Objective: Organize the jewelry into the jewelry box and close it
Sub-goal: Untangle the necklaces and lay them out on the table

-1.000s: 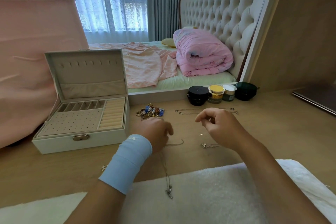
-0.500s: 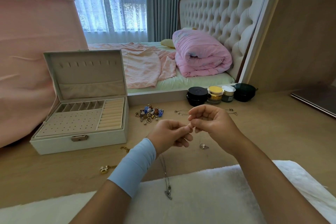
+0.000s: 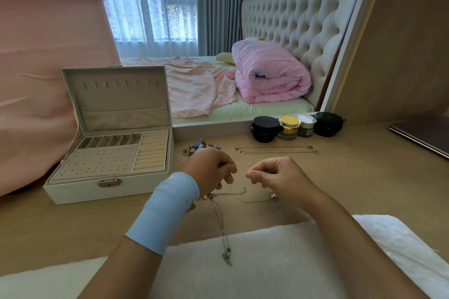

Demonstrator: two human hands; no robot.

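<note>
Left hand: my left hand hovered above the bench, fingers curled in and pinched; a thread of chain may have run from them, too fine to be sure.
Right hand: my right hand sat just beside it, fingers pinched shut the same way; I could not tell what, if anything, was between them.
Thin chain: a silver chain lay on the bench directly under the gap between my hands, with a small charm below my right palm.
Long necklace: the pendant necklace ran from under my left hand toward me, its long axis near straight, the pendant resting on the white towel.
Jewelry box: the jewelry box stood open, well to the left of both hands, lid up and its trays bare as far as I could see.
Nearer hand: my left was the closer one to the box.
Other pieces: a pile of trinkets sat behind my left hand, and two more chains lay stretched crosswise farther back.
Judgement: nothing looked stored yet; the carry would go leftward.
</note>
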